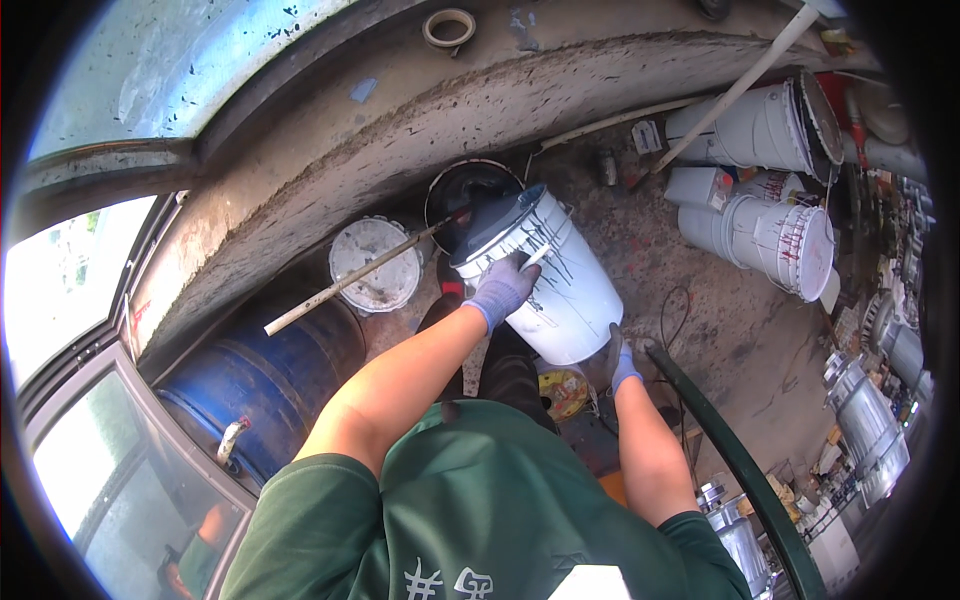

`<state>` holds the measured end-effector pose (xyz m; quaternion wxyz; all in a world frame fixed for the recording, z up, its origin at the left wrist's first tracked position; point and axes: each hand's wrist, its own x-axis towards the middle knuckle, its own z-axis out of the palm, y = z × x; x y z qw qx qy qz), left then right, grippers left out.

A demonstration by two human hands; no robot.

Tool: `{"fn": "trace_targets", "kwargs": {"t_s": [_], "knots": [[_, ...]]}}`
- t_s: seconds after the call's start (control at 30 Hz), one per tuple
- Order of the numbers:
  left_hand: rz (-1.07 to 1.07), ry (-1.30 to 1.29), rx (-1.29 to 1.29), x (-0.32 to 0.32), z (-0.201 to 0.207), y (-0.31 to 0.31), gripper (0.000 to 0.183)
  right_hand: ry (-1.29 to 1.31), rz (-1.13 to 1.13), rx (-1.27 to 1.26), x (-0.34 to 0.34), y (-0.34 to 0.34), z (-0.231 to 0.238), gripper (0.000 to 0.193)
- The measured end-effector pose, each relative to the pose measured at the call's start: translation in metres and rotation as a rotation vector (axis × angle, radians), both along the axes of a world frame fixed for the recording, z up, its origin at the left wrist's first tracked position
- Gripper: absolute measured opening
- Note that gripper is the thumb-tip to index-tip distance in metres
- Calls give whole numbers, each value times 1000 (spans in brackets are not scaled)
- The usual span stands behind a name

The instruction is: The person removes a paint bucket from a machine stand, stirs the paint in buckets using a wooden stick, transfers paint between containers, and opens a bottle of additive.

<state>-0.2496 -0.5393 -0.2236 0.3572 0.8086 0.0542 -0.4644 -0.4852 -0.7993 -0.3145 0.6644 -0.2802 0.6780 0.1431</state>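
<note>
Left hand (pixel 503 287): grey-gloved, arm stretched forward and up from the lower left, bare forearm, fingers wrapped over the upper wall of a white bucket (pixel 545 280) near its rim. Clamped on the bucket.

Right hand (pixel 622 362): also gloved, arm bent and shorter in reach, coming in from the lower right. Palm pressed against the bucket's lower end near its base, fingers curled onto it. Both hands are well apart, one at each end of the bucket.

Bucket is tilted, mouth pointing up-left toward a black container (pixel 470 195) whose open top sits just beyond it. Bucket rim overlaps the edge of that container. Dark paint streaks run down the white wall. Contents not visible from here.

A long pale stick (pixel 350 280) runs diagonally from the black container down to the lower left, crossing above a round white lid (pixel 378 262), stained, lying flat just left of the bucket. Below that, a large blue drum (pixel 265 385) lying against the glazed frame on the left.

A concrete ledge (pixel 400 130) curves across the upper part of the view; a roll of tape (pixel 449 27) sits on it.

On the right: several white buckets (pixel 770 230) on their sides, well clear of the hands. A dark green rail (pixel 735 460) runs past the right forearm. Yellow disc (pixel 565 392) on the floor below the bucket. Person wears a green shirt (pixel 480 520).
</note>
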Motion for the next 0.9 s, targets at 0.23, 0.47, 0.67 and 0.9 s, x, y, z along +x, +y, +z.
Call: {"fn": "trace_targets", "kwargs": {"t_s": [0.23, 0.47, 0.67, 0.9], "knots": [[37, 15, -8, 1, 1, 2, 60, 99, 95, -47, 7, 0, 4, 57], [10, -18, -53, -8, -11, 2, 53, 25, 69, 48, -24, -12, -37, 61], [-5, -2, -81, -23, -19, 6, 52, -65, -14, 79, -34, -18, -63, 66], [-20, 12, -112, -20, 16, -3, 52, 57, 248, -35, -32, -30, -85, 78]]}}
